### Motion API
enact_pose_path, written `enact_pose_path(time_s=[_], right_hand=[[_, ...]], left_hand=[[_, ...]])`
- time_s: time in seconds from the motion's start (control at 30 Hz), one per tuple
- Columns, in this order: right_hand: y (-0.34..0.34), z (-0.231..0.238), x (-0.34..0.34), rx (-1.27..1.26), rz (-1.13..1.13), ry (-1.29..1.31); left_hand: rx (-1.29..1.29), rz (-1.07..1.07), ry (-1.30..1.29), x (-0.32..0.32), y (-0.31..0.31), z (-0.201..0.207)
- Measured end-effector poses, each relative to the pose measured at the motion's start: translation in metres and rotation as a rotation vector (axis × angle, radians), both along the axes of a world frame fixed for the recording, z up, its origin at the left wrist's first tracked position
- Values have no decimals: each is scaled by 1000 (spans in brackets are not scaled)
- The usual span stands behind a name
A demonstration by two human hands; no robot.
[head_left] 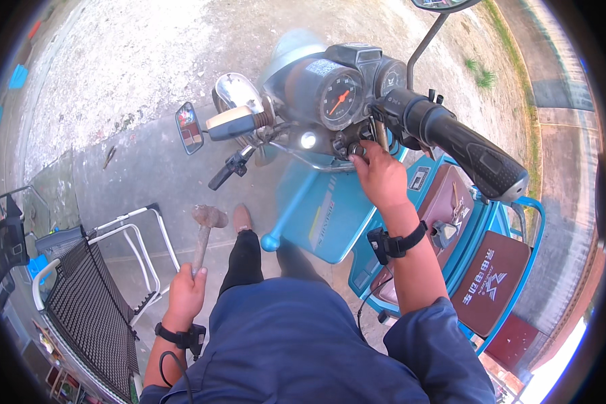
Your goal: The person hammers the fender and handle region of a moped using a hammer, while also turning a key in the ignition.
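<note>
My left hand (186, 295) is wrapped round the handle of a hammer (209, 217) with a worn, rusty-looking head, held upright beside my leg. My right hand (384, 178) reaches to the front of a blue electric tricycle (330, 215). Its thumb and fingers pinch at a small dark fitting (343, 145) under the round speedometer (342, 98), beside the steering column. Whatever sits between those fingertips is too small and covered to make out. Above that hand runs the black right handlebar grip (481, 158).
To my left stands a folding chair (91, 296) with dark mesh and a white frame. Mirrors (189, 128) and a brake lever (229, 170) stick out from the handlebars. Brown seats (488, 283) lie to the right. A blue-knobbed lever (271, 242) rises near my legs.
</note>
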State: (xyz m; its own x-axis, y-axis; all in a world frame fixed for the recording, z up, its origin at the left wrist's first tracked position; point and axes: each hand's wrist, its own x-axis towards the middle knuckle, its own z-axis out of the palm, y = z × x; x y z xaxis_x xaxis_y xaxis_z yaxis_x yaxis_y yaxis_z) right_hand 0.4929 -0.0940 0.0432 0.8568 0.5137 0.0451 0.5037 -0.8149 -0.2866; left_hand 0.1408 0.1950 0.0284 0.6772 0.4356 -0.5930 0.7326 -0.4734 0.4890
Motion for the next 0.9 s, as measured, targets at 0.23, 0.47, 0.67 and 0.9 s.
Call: enact_pose_path(time_s=[0.23, 0.47, 0.67, 0.9], right_hand=[[-1, 3, -2, -27, -40, 35], [1, 6, -2, -47, 16, 22], [5, -3, -1, -137, -139, 47], [0, -5, -3, 30, -52, 16]], left_hand=[[-13, -9, 1, 1, 2, 1], [10, -19, -18, 1, 1, 2], [17, -41, -6, 3, 1, 3], [-8, -30, -4, 5, -2, 2]])
